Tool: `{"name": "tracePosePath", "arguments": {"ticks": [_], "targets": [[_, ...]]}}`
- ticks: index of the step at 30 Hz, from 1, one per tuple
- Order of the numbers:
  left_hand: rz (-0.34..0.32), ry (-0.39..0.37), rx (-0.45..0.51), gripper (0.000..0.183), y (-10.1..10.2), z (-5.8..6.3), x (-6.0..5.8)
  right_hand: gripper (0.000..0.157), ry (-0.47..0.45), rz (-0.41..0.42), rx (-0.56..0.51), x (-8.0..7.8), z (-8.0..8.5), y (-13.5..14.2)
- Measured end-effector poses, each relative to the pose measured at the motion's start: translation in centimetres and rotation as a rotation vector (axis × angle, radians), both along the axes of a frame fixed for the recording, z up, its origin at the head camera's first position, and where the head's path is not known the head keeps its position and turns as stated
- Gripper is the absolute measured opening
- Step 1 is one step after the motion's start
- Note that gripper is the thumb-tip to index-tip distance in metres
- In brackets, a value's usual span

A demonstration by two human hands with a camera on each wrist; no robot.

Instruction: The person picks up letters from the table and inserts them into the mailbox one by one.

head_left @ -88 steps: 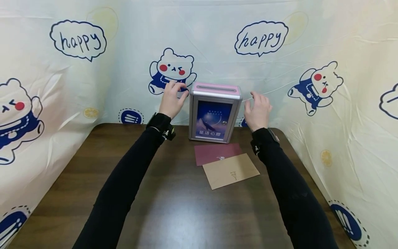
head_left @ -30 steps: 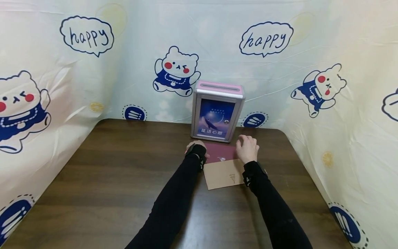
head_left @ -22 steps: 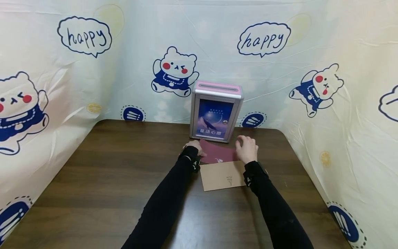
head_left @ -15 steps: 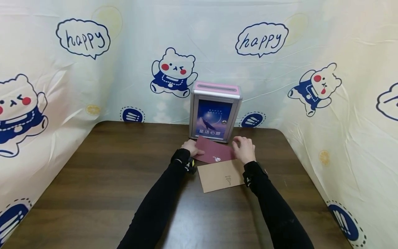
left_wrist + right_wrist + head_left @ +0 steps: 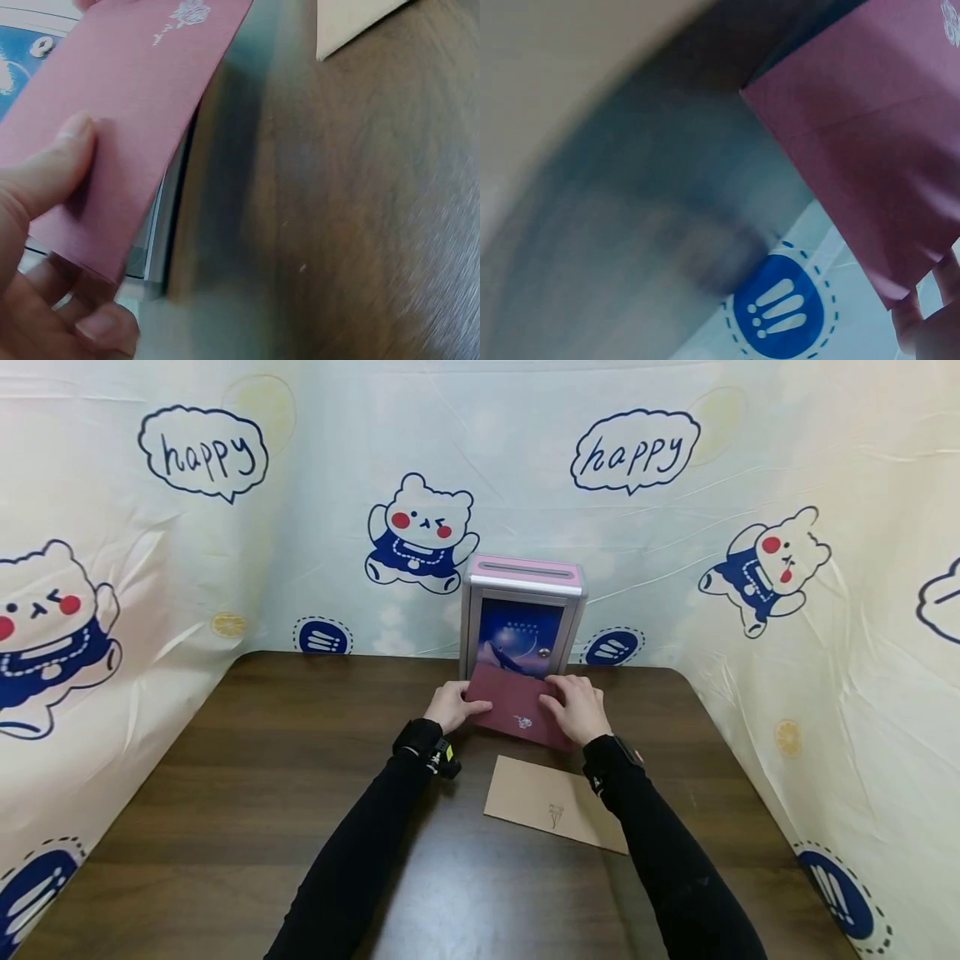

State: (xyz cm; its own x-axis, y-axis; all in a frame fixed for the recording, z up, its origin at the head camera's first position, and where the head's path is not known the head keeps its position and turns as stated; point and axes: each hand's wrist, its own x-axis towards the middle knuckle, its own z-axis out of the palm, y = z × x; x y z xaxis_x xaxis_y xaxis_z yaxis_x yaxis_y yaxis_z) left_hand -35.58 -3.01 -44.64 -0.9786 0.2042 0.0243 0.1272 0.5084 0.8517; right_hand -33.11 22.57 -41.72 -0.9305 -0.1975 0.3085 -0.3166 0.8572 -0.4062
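In the head view a dark red envelope [image 5: 510, 706] with a small pale flower print is tilted up in front of the box. My left hand [image 5: 447, 706] pinches its left end, and the left wrist view has the thumb [image 5: 64, 161] flat on the face with the fingers behind. At the other end my right hand [image 5: 581, 708] holds the upper right edge; fingers [image 5: 934, 319] grip that edge in the right wrist view. A tan envelope [image 5: 551, 802] printed with a flower sprig lies on the table nearer me, its right end beside the right forearm.
Behind the red envelope stands a silver-framed box [image 5: 465, 610] with a slotted pink top [image 5: 525, 570], a blue picture front and a small lock. The brown wooden table [image 5: 300, 760] backs onto a printed cloth [image 5: 322, 527] that hangs around it.
Both hands came down from beside the box to the red envelope. It has been lifted off the table and tilted up by both hands. The tan envelope has turned, its right end swinging toward me.
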Motion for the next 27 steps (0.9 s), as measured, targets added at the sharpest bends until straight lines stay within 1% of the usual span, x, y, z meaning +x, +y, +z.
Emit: {"name": "tracePosePath", "arguments": {"ticks": [4, 8, 12, 15, 18, 23, 25, 27], "targets": [[-0.015, 0.041, 0.026, 0.029, -0.2, 0.4, -0.3, 0.039, -0.006, 0.012, 0.015, -0.1, 0.7, -0.4], [-0.012, 0.069, 0.047, 0.032, -0.4, 0.8, -0.4, 0.037, -0.01, 0.028, 0.011, -0.1, 1.2, -0.7], [-0.008, 0.095, 0.068, 0.033, -0.7, 1.0, -0.4, 0.03, 0.014, 0.044, 0.0, -0.1, 1.4, -1.1], [-0.01, 0.129, 0.076, 0.033, -0.9, 1.1, -0.4, 0.023, 0.039, 0.063, -0.031, -0.1, 1.4, -1.3], [-0.002, 0.161, 0.081, 0.037, -1.3, 1.1, -0.4, 0.018, 0.048, 0.086, -0.072, -0.1, 1.6, -1.3], [0.029, 0.127, 0.137, 0.056, -1.8, 0.6, -0.6, 0.017, 0.06, 0.104, -0.16, -0.2, 2.0, -1.5], [0.031, 0.112, 0.156, 0.055, -2.0, 0.4, -0.6, 0.017, 0.061, 0.107, -0.208, -0.2, 2.2, -1.5], [0.022, 0.111, 0.153, 0.046, -2.1, 0.3, -0.6, 0.017, 0.057, 0.108, -0.251, -0.2, 2.3, -1.6]]}}
